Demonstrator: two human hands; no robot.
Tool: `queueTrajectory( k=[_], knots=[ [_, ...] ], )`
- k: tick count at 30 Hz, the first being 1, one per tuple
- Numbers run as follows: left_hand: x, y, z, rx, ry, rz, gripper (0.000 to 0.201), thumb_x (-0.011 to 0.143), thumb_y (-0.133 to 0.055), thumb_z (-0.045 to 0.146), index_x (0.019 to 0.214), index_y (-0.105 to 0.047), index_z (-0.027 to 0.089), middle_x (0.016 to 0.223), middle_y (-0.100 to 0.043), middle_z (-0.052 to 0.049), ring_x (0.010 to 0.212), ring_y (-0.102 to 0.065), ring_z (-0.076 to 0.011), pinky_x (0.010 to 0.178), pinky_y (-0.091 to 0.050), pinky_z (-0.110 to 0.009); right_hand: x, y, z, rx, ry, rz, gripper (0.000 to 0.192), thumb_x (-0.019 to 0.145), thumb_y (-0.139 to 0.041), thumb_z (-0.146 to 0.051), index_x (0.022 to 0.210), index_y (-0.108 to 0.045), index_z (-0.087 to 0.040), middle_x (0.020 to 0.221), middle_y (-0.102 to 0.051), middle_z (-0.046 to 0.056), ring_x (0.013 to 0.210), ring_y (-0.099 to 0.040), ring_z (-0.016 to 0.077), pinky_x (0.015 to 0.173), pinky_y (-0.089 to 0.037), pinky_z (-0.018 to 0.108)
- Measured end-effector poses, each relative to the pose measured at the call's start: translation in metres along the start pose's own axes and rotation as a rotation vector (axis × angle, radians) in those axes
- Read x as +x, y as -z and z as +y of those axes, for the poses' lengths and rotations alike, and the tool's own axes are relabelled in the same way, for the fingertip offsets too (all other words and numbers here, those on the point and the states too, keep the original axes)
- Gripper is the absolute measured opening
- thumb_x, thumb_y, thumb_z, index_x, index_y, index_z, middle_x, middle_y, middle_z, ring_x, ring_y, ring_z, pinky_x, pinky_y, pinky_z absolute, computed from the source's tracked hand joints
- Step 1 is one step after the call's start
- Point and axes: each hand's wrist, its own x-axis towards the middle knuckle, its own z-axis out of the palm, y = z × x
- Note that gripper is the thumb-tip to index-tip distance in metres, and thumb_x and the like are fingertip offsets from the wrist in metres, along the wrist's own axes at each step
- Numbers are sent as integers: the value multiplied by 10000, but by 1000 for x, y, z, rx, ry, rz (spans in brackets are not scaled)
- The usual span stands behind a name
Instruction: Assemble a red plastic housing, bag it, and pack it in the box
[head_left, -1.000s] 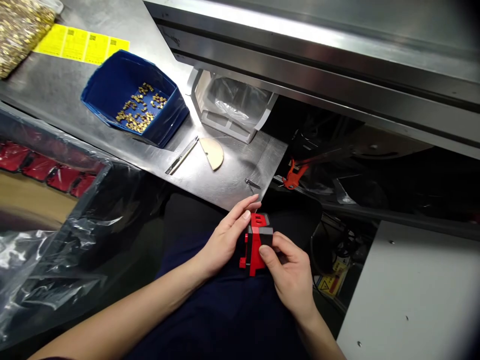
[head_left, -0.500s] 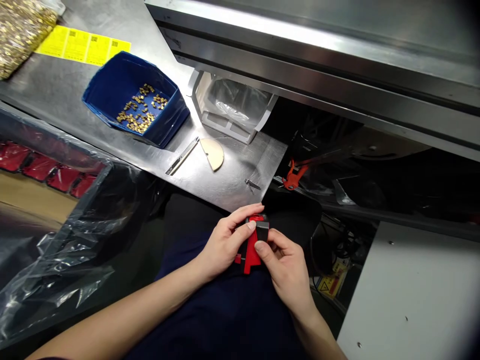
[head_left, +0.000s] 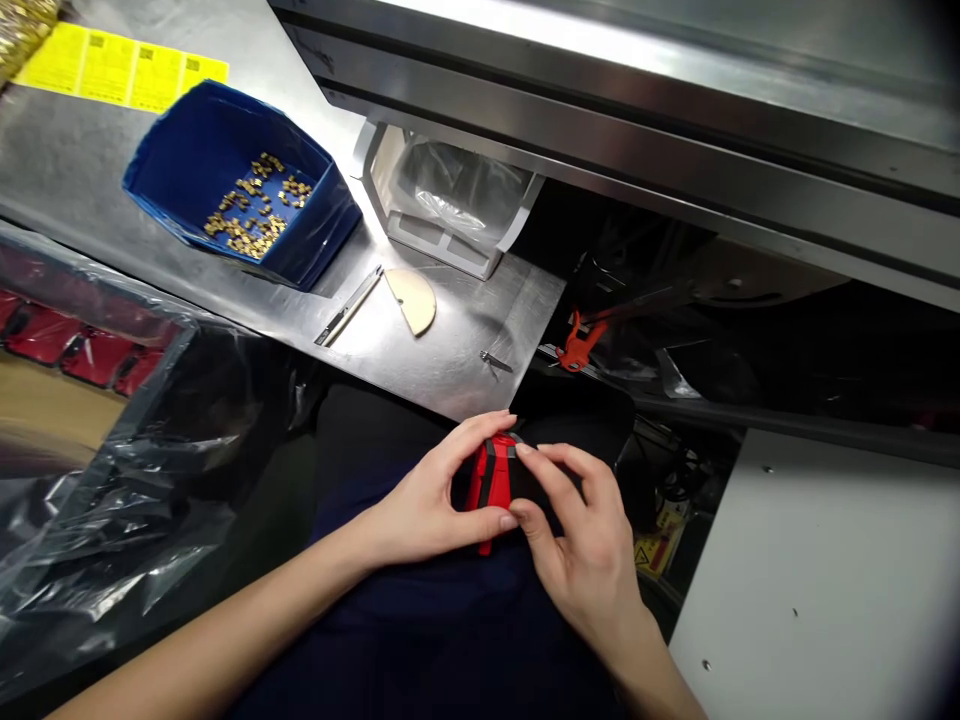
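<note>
A small red and black plastic part (head_left: 498, 480) is held above my lap, just off the front edge of the metal bench. My left hand (head_left: 435, 495) wraps round it, with the fingers along its far end and the thumb across the near side. On the other side, my right hand (head_left: 581, 520) has its index fingertip on the dark edge and its thumb close to the part's side. The part's underside is hidden by the hands. On the bench beyond lie a small dark metal clipper-like tool (head_left: 496, 361), a tan half-disc (head_left: 412, 300) and a slim cutter knife (head_left: 350, 306).
A blue bin (head_left: 307, 235) holds many small brass pieces. Beside it stands a grey bin (head_left: 442, 245) with a clear bag. Yellow labels (head_left: 112, 68) lie behind. At left, a plastic-lined crate (head_left: 161, 400) holds red parts. An orange clamp (head_left: 579, 343) and white panel (head_left: 817, 570) are at right.
The red and black part has been turned in my hands. My left thumb has moved down to its near side, and my right index finger now reaches over its edge. The view has shifted slightly.
</note>
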Motion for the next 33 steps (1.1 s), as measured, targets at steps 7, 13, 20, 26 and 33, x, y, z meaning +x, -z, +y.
queueTrajectory(
  k=[7,13,20,26,33],
  knots=[
    [1,-7,-2,139,7,13,833,832,-783,281,1546,-354,281,1537,-472,-60,1410,-485,-221,1209,-408,-382,7,8,-1,-347,265,-199,455,1061,-506,-209,1506,-501,-116,1476,-594,69,1299,-551,253,1118,-399,435],
    [-3,-9,-11,99,55,9,803,815,-823,378,1496,-411,265,1447,-540,-72,1307,-568,-236,1120,-495,-388,10,3,-15,-455,227,-268,453,1072,-441,-248,1473,-527,-57,1493,-580,87,1373,-500,283,1111,-365,459],
    [-6,-10,-11,134,-65,27,807,800,-815,278,1494,-403,272,1482,-527,-76,1350,-538,-257,1166,-444,-389,20,2,-17,-367,113,-281,552,1085,-401,-466,1528,-473,-145,1545,-526,71,1356,-497,342,1135,-288,542],
    [-9,-7,-3,141,-88,97,784,827,-821,347,1503,-431,261,1506,-500,-88,1402,-491,-259,1204,-401,-379,8,15,0,138,-308,-60,449,1081,-375,-545,1308,-599,-229,1231,-654,66,1087,-627,199,894,-474,314],
    [-11,-5,-1,54,-113,141,638,880,-761,283,1465,-507,260,1483,-551,-72,1397,-505,-247,1197,-401,-364,-8,0,1,633,-363,-486,335,1082,-432,-471,952,-605,-216,934,-613,10,819,-577,151,727,-417,258]
  ],
)
